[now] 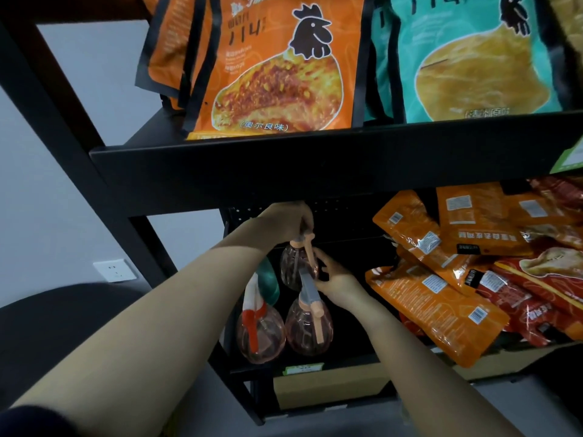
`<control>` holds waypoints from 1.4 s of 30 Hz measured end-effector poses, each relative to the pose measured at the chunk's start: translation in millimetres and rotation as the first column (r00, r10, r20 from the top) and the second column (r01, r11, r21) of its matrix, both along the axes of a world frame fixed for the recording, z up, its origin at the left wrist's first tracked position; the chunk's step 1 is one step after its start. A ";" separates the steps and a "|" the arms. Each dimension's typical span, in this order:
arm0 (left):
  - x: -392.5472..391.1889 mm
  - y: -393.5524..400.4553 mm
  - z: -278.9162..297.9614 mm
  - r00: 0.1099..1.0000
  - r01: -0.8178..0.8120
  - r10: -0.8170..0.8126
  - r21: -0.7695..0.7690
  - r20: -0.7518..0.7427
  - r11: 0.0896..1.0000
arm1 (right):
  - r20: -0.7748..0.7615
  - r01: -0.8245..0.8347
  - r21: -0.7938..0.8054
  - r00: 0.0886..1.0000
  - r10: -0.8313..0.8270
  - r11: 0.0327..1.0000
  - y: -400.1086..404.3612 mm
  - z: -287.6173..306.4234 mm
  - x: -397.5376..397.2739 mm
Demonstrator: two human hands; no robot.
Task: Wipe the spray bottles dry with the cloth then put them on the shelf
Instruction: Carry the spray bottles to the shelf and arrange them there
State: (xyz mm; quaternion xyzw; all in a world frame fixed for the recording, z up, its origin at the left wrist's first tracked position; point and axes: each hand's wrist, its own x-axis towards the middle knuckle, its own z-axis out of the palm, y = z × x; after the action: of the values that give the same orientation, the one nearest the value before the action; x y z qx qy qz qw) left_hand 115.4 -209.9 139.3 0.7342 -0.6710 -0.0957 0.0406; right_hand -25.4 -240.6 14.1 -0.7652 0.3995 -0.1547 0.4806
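Three clear pinkish spray bottles are at the left end of the lower shelf (303,362). My left hand (290,220) grips the spray head of the rear bottle (295,268) from above. The fingers of my right hand (334,277) touch that bottle's right side. A bottle with a grey and peach head (310,326) stands in front. Left of it stands a bottle with a white and red head (260,332). A teal object (269,283), perhaps a cloth, shows behind my left forearm. No cloth is in either hand.
Orange and red snack packets (438,307) fill the right part of the lower shelf. Large orange (277,74) and teal (473,64) chicken packets stand on the upper shelf (315,159). A black upright frame (94,171) runs on the left. A wall socket (115,270) is beyond it.
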 end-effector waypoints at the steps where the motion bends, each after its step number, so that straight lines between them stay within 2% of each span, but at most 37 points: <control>1: 1.1 -0.1 -0.8 1.000 -0.008 0.008 0.004 -0.017 1.000 | 0.013 0.000 -0.003 1.000 0.000 1.000 -1.5 0.7 4.0; 6: 2.9 -3.0 -1.2 0.998 -0.029 0.033 0.054 -0.060 0.998 | 0.026 0.030 -0.001 0.999 -0.030 1.000 -8.0 0.8 14.2; 10: 8.5 -3.5 -5.0 0.981 -0.101 0.120 0.125 -0.156 0.987 | -0.033 0.047 -0.055 0.998 -0.049 0.997 -9.1 0.5 18.8; 17: 1.7 8.3 0.2 0.993 -0.059 0.064 0.049 -0.102 0.997 | -0.080 0.054 -0.074 0.995 -0.060 0.996 -9.2 0.7 20.8; 24: -8.7 31.2 10.0 0.998 -0.017 0.013 -0.057 -0.065 0.998 | -0.062 0.054 0.002 0.997 -0.053 0.999 -5.2 4.7 17.7; 34: -21.1 43.3 16.8 0.997 -0.079 0.079 -0.008 -0.018 0.997 | -0.078 0.021 0.016 0.997 -0.020 1.000 -5.5 11.5 15.6; 38: -25.5 61.5 18.4 0.989 -0.147 0.149 -0.098 0.012 0.984 | -0.022 0.082 -0.135 0.996 -0.086 0.987 2.8 33.5 2.0; 42: -36.2 93.0 18.7 0.991 -0.121 0.127 -0.135 0.042 0.983 | 0.057 0.101 -0.300 0.994 -0.088 0.949 27.7 64.4 -24.3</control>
State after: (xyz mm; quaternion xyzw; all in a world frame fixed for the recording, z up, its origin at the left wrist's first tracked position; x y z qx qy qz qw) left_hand 79.2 -116.9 157.9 0.7724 -0.6296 -0.0297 0.0783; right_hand -49.8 -212.9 78.5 -0.8061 0.3969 -0.2531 0.3585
